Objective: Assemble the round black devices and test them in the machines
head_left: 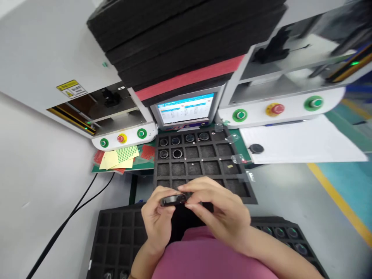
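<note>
My left hand (pixel 158 221) grips a small black watch case (pixel 171 200), seen edge-on, between thumb and fingers. At the case's right end, my right hand (pixel 216 209) pinches with thumb and forefinger; whether anything small sits between those fingertips is hidden. Both hands are over the near edge of a black foam tray (pixel 203 161) with square pockets. Several round watch cases (pixel 177 154) lie in the tray's far-left pockets.
A monitor (pixel 186 110) stands behind the tray, beneath stacked black foam (pixel 186 42). Button panels (pixel 124 137) flank it. Sticker sheets (pixel 119 158) lie left; a white paper (pixel 296 143) with a round black piece (pixel 257 148) lies right. More foam trays (pixel 116 236) are low on both sides.
</note>
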Demonstrator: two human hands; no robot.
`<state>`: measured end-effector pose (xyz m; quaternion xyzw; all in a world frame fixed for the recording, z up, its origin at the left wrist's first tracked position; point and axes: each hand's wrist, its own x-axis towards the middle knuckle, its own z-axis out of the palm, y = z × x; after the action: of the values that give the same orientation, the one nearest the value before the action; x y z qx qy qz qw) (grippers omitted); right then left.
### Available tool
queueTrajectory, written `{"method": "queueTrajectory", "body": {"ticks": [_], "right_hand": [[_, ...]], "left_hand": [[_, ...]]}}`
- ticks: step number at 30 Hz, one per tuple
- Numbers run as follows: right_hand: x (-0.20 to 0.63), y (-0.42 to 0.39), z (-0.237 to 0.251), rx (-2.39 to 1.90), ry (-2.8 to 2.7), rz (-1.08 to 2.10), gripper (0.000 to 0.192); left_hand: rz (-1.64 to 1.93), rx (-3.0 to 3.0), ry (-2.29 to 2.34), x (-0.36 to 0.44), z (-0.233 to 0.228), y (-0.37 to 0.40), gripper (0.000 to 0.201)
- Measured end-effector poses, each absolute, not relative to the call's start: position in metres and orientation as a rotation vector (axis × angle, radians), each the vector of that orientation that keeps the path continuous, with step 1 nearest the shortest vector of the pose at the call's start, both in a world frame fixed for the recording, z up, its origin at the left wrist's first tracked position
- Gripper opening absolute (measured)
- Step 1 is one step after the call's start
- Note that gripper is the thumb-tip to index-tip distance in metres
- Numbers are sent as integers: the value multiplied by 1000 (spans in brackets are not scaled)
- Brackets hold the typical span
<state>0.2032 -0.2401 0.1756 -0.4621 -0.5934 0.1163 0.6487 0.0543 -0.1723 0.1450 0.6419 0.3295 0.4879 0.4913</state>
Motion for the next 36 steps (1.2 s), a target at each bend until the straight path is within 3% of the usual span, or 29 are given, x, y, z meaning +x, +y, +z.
{"method": "queueTrajectory", "body": {"ticks": [6, 10, 14, 18, 22, 28, 36], "right_hand": [[271, -261, 105, -1575, -1132, -42, 19], [354, -256, 44, -1906, -735, 53, 30], [380, -250, 15, -2025, -548, 241, 29], [358, -250, 28, -1935, -489, 282, 31], [321, -253, 75, -1701, -515, 290, 50], [259, -259, 139, -1318, -603, 541, 52], [206, -250, 136, -1082, -428, 880, 47]], "left_hand": [[1332, 1179, 931, 80, 149, -159, 26], [1078, 968, 935, 96, 153, -160, 38], [785, 828, 876, 108, 159, -171, 43], [705, 851, 809, 111, 162, -180, 40], [719, 905, 851, 109, 162, -183, 40], [724, 792, 792, 107, 159, -184, 42], [767, 918, 705, 102, 142, -192, 51]]}}
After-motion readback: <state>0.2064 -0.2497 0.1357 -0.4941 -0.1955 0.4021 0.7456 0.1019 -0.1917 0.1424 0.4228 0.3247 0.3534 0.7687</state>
